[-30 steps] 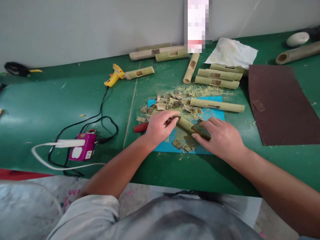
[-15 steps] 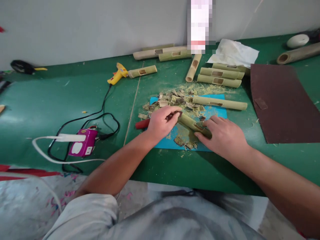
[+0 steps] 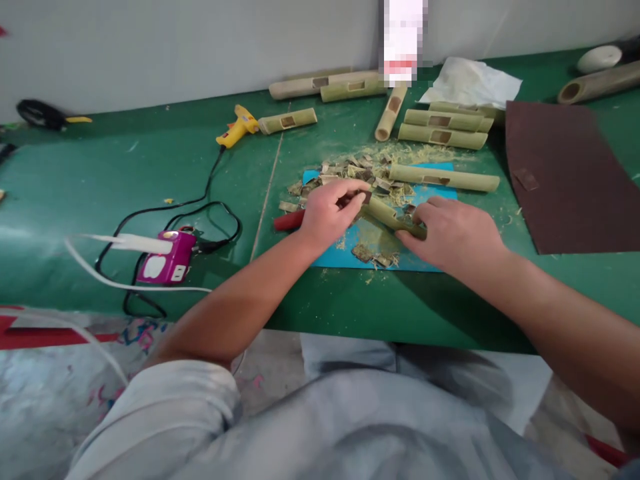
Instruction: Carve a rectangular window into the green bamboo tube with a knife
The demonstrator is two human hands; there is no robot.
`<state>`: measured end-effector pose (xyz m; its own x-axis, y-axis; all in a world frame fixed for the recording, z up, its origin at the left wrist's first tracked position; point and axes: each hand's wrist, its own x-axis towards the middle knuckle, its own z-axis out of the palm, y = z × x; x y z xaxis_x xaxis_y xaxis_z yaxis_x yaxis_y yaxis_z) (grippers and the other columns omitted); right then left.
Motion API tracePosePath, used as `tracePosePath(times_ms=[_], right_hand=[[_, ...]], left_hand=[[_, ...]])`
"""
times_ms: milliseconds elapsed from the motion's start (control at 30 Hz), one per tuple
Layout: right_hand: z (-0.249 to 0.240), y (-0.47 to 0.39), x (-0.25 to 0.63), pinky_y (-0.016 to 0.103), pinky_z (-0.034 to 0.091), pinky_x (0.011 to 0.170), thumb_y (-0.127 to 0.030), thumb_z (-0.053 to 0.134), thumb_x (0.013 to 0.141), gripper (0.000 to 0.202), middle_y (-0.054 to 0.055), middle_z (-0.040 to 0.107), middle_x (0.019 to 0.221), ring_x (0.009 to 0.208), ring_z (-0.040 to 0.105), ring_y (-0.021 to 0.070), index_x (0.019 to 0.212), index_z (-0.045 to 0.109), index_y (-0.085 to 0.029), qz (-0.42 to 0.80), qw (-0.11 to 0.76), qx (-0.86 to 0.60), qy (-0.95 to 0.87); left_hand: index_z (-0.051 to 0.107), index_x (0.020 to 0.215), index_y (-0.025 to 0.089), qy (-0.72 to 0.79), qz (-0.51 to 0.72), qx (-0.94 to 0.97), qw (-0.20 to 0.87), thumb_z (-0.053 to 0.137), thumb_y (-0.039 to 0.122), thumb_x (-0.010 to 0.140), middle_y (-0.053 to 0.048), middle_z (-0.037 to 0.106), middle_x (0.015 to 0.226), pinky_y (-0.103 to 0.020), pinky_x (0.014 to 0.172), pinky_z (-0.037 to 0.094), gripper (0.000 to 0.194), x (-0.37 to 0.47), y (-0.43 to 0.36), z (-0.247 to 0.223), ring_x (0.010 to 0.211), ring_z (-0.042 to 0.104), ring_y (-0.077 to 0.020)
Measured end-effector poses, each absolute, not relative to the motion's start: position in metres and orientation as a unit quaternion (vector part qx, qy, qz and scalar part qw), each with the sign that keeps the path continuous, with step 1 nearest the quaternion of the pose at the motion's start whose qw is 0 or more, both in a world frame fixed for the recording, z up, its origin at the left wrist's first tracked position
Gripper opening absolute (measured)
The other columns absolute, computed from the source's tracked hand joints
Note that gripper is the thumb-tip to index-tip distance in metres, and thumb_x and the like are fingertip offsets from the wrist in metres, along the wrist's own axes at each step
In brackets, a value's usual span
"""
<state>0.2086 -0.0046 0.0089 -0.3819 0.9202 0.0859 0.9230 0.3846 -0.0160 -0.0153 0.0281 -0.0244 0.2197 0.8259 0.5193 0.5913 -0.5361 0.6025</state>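
Observation:
A green bamboo tube (image 3: pixel 384 212) with a cut opening lies slantwise over the blue mat (image 3: pixel 325 258). My right hand (image 3: pixel 455 227) grips its lower right end, with fingers near the opening. At its upper left end, my left hand (image 3: pixel 333 210) pinches a small dark brown piece (image 3: pixel 367 197) against the tube. A red handle (image 3: pixel 289 221) sticks out to the left beneath my left hand; the rest of it is hidden. Bamboo chips (image 3: pixel 363 252) and shavings lie below the tube and behind my left hand. Another notched tube (image 3: pixel 445 179) rests just behind.
Notched bamboo tubes (image 3: pixel 443 136) lie farther back near white tissue (image 3: pixel 470 81). A dark brown sheet (image 3: pixel 570 180) is at right. On the left are a yellow glue gun (image 3: pixel 239 127), a purple power adapter (image 3: pixel 167 258) and loose cables.
The camera view has tilted, so the table and its contents appear higher in the picture. Both hands keep their hold, with little visible movement relative to the tube.

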Motion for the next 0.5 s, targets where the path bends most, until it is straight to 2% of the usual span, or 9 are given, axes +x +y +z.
tracePosePath(times_ms=[167,500], right_hand=[[0.020,0.003,0.202,0.034,0.037,0.060,-0.053,0.057,0.084,0.036,0.011,0.067,0.096,0.090,0.063,0.0295,0.087,0.064,-0.018,0.030,-0.040,-0.588,-0.808],[0.024,0.002,0.207,0.034,0.037,0.060,-0.047,0.061,0.081,0.030,0.011,0.068,0.098,0.084,0.062,0.0261,0.092,0.067,-0.019,0.040,-0.041,-0.588,-0.807]], left_hand=[[0.070,0.106,0.015,0.440,0.431,0.778,0.123,0.059,0.017,0.089,-0.003,0.074,0.095,-0.028,0.084,0.056,0.020,-0.017,0.035,-0.031,0.085,0.069,-0.0136],[0.070,0.106,0.014,0.411,0.446,0.789,0.095,0.058,0.017,0.089,-0.004,0.074,0.100,-0.028,0.087,0.055,0.021,-0.015,0.037,-0.027,0.092,0.069,-0.0153]])
